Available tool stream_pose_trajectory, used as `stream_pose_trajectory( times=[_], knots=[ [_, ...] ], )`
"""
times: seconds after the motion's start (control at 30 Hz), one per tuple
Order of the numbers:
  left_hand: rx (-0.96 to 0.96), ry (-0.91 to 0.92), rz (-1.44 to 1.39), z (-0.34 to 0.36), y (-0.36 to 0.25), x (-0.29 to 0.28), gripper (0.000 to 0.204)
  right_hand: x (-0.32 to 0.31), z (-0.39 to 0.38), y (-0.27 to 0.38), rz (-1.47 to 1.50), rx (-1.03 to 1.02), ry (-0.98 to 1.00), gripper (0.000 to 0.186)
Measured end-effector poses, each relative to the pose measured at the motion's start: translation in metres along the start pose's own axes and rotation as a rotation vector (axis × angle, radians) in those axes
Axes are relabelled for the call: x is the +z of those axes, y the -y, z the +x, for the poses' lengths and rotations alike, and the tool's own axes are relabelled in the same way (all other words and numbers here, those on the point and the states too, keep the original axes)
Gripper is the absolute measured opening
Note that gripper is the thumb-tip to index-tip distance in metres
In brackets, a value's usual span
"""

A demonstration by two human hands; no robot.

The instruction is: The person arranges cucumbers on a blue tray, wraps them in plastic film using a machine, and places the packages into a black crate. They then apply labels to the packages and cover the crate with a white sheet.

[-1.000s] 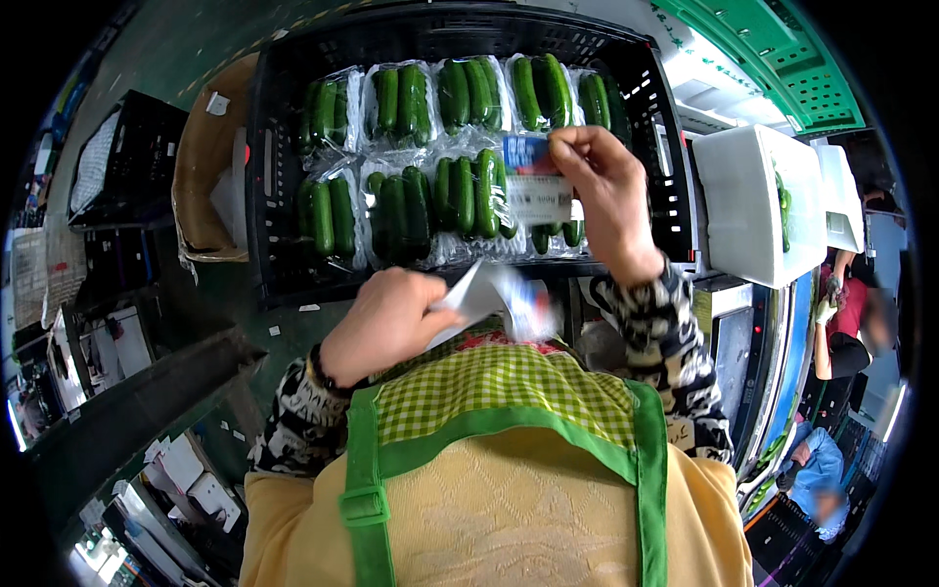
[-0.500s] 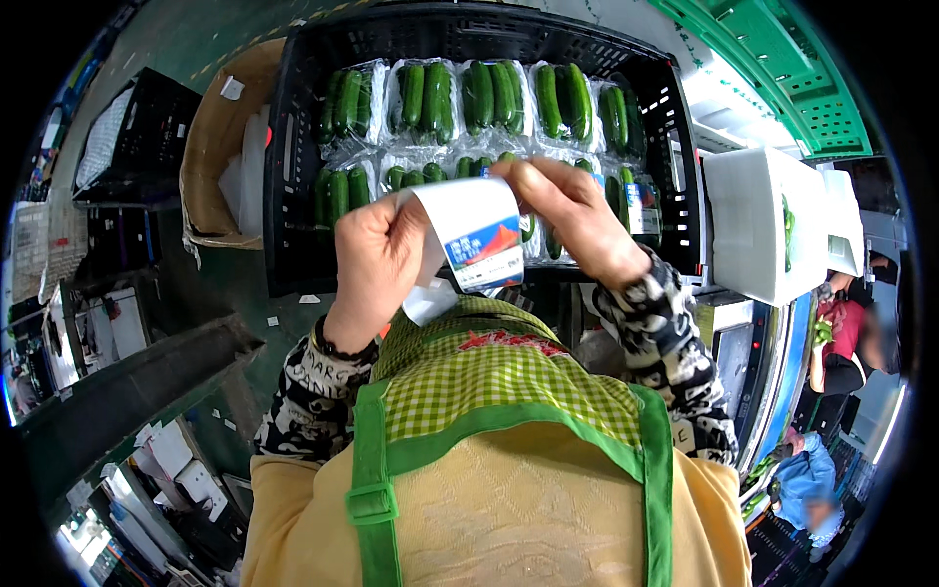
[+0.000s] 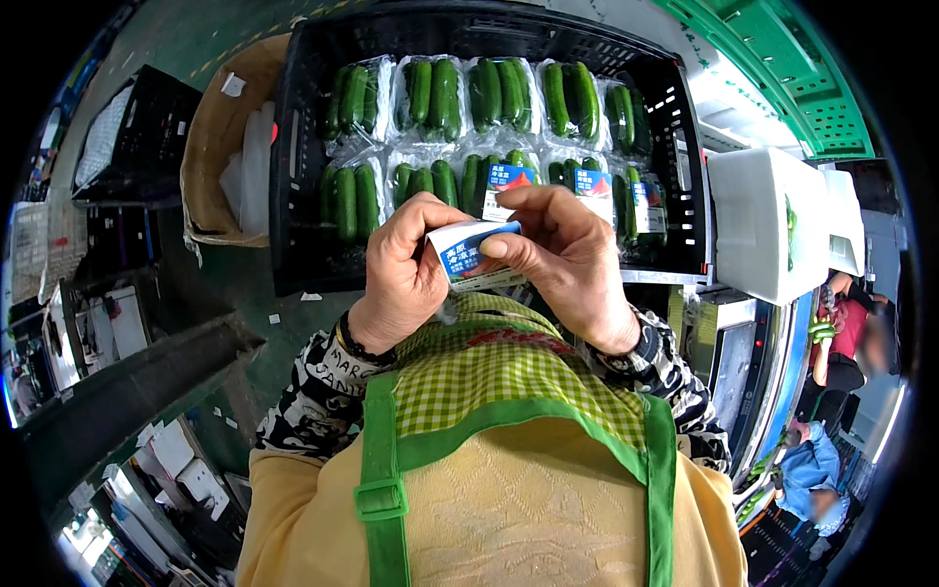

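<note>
My left hand (image 3: 401, 279) is closed on a folded strip of blue-and-white sticker labels (image 3: 462, 252), held over my apron. My right hand (image 3: 582, 279) pinches the right edge of that strip between thumb and bent fingers. Just beyond both hands stands a black plastic crate (image 3: 687, 127) with two rows of film-wrapped cucumber packs (image 3: 430, 98). Three packs in the near row carry labels: a middle one with its label (image 3: 510, 178) partly behind my right fingers, another label (image 3: 594, 191) right of it, and one (image 3: 648, 203) at the right end.
An open cardboard box (image 3: 220, 147) stands against the crate's left side, with a black crate (image 3: 137, 137) farther left. White foam boxes (image 3: 758, 225) sit to the right, below a green plastic crate (image 3: 773, 68). Two other people (image 3: 817, 470) are at the far right.
My right hand has come down from over the near-row packs to the label strip. The strip, hanging loose before, is now folded between both hands. The middle pack's label has come into sight.
</note>
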State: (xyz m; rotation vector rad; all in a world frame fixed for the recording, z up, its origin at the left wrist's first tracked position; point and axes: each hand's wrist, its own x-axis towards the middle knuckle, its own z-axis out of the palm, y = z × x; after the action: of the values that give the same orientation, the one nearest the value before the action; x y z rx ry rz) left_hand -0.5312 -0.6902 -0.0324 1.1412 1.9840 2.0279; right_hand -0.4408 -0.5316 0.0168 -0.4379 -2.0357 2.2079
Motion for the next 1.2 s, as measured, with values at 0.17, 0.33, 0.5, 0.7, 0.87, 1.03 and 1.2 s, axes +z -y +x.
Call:
stream_pose_trajectory(
  times=[0.17, 0.33, 0.5, 0.7, 0.87, 1.03, 1.2],
  knots=[
    [-0.066, -0.036, -0.056, -0.006, -0.001, -0.006, 0.007, 0.010, 0.001, -0.002, 0.081, 0.022, 0.040, 0.018],
    [-0.342, 0.033, -0.122, -0.022, -0.002, -0.029, 0.021, 0.013, 0.018, -0.010, -0.359, -0.451, 0.020, 0.007],
    [-0.713, 0.438, 0.275, -0.038, -0.029, -0.090, 0.032, -0.001, 0.066, -0.013, -0.157, -0.171, -0.107, 0.012],
    [-0.351, 0.420, 0.621, -0.043, -0.044, -0.107, 0.036, 0.020, 0.121, -0.088, -0.637, 0.087, 0.205, 0.036],
    [-0.266, 0.039, 0.362, -0.047, -0.033, -0.105, 0.032, 0.030, 0.109, -0.055, -1.437, -0.074, 0.072, 0.063],
    [-0.327, -0.247, 0.127, -0.028, -0.022, -0.089, 0.034, 0.021, 0.073, -0.028, -0.158, -0.019, 0.275, 0.057],
    [-0.529, -0.190, 0.263, -0.027, -0.002, -0.083, 0.022, 0.049, 0.031, 0.002, -0.090, 0.243, 0.397, 0.022]
  ],
)
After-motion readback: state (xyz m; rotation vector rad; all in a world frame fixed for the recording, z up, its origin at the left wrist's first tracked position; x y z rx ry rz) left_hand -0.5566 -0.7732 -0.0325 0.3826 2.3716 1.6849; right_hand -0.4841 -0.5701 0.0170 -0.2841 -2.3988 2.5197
